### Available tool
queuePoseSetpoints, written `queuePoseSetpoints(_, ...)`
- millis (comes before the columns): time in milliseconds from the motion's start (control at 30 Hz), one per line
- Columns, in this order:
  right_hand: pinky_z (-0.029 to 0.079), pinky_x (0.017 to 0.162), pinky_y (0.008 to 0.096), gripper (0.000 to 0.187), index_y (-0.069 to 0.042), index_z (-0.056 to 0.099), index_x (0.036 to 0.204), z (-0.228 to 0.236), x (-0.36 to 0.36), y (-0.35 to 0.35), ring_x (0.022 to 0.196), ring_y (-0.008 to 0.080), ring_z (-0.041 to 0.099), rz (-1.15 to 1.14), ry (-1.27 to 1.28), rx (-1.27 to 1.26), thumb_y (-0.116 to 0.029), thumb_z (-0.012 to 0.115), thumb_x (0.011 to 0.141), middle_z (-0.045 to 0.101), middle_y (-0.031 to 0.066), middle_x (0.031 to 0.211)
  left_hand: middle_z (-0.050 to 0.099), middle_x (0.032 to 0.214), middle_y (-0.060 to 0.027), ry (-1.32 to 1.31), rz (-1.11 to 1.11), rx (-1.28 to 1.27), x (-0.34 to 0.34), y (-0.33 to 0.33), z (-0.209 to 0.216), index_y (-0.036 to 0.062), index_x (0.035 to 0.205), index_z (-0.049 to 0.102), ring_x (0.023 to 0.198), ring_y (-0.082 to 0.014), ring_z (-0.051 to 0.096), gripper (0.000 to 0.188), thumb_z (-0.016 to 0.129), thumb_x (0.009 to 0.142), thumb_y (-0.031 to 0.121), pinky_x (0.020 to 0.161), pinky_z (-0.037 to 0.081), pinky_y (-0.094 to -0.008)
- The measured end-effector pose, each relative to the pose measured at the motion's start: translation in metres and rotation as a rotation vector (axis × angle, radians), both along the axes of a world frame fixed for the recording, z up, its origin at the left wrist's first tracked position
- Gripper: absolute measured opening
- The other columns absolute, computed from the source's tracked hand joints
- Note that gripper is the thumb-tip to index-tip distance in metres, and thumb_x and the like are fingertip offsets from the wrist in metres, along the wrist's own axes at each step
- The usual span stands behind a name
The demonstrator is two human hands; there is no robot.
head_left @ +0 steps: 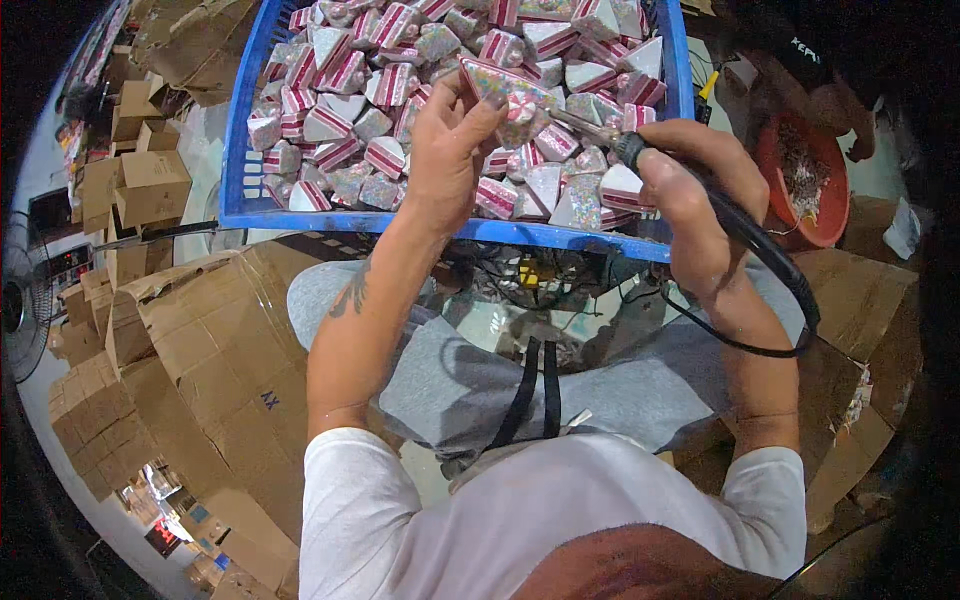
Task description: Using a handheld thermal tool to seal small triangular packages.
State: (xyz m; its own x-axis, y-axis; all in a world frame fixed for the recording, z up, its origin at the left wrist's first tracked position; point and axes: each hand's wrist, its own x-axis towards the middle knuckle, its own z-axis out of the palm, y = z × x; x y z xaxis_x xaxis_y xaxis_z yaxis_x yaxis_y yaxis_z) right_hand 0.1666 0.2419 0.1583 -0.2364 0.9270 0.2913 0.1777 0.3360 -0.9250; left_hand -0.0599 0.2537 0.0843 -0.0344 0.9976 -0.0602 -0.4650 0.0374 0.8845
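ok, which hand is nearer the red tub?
Right. The right hand, holding a black-handled tool, is just left of the red tub; the left hand is farther left, holding a cake-slice-shaped piece over the blue crate.

Far left edge: a round caged fan point(17, 310) is standing, partly cut off by the view's rim. Small brown cardboard boxes point(150, 190) are sitting clustered up and right of it. A big creased cardboard sheet point(225, 340) is lying below them, showing a dark printed mark. Crumpled cardboard point(185, 45) is filling the upper left. Right side: an orange-red tub point(836, 205) is holding pale bits, too small to identify. More cardboard point(850, 300) is lying below the tub.
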Motion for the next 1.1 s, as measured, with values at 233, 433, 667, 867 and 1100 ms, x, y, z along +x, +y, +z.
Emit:
queuePoseSetpoints(233, 0.050, 0.066, 0.0316, 0.024, 0.001, 0.066, 0.098, -0.004, -0.005, 0.006, 0.072, 0.0191, 0.065, 0.079, -0.097, 0.140, -0.019, 0.066, 0.084, 0.067, 0.0120, 0.082, 0.061, 0.112, -0.0105, 0.013, -0.021, -0.009, -0.003, 0.000, -0.001, -0.0031, 0.127, 0.042, 0.099, -0.0159, 0.064, 0.046, 0.065, 0.091, 0.015, 0.088, 0.052, -0.0302)
queuePoseSetpoints(433, 0.051, 0.066, 0.0322, 0.024, 0.001, 0.067, 0.096, -0.012, -0.008, 0.012, 0.071, 0.0208, 0.065, 0.082, -0.120, 0.160, -0.019, 0.067, 0.083, 0.067, 0.0130, 0.081, 0.062, 0.110, -0.0094, 0.044, -0.007, 0.004, 0.000, 0.002, -0.006, -0.0027, 0.124, 0.045, 0.096, -0.0136, 0.062, 0.044, 0.067, 0.090, 0.014, 0.086, 0.050, -0.0280)
queuePoseSetpoints(667, 0.051, 0.064, 0.0323, 0.022, -0.002, 0.068, 0.096, -0.002, 0.005, -0.001, 0.068, 0.0189, 0.065, -0.013, -0.025, 0.094, -0.019, 0.069, 0.082, 0.068, 0.0109, 0.077, 0.062, 0.111, -0.0095, 0.057, 0.006, 0.019, -0.005, 0.001, -0.005, -0.0022, 0.125, 0.046, 0.097, -0.0145, 0.062, 0.047, 0.069, 0.089, 0.016, 0.087, 0.050, -0.0293)
queuePoseSetpoints(867, 0.049, 0.065, 0.0272, 0.026, 0.004, 0.064, 0.103, -0.016, 0.003, 0.017, 0.067, 0.0135, 0.059, -0.098, 0.203, 0.067, -0.018, 0.062, 0.089, 0.064, 0.0097, 0.082, 0.062, 0.106, -0.0066, -0.056, 0.040, -0.018, -0.005, -0.008, 0.016, 0.0005, 0.123, 0.050, 0.088, -0.0131, 0.061, 0.043, 0.067, 0.088, 0.019, 0.076, 0.049, -0.0260)
queuePoseSetpoints(1100, 0.053, 0.073, 0.0290, 0.025, 0.001, 0.064, 0.109, -0.025, 0.025, 0.047, 0.080, 0.0152, 0.064, -0.090, 0.465, 0.222, -0.020, 0.056, 0.098, 0.066, 0.0095, 0.090, 0.056, 0.132, -0.0203, 1.272, 0.858, 0.144, -0.180, -0.187, 0.183, -0.0062, 0.133, 0.048, 0.116, -0.0297, 0.060, 0.053, 0.062, 0.092, 0.023, 0.095, 0.051, -0.0390)
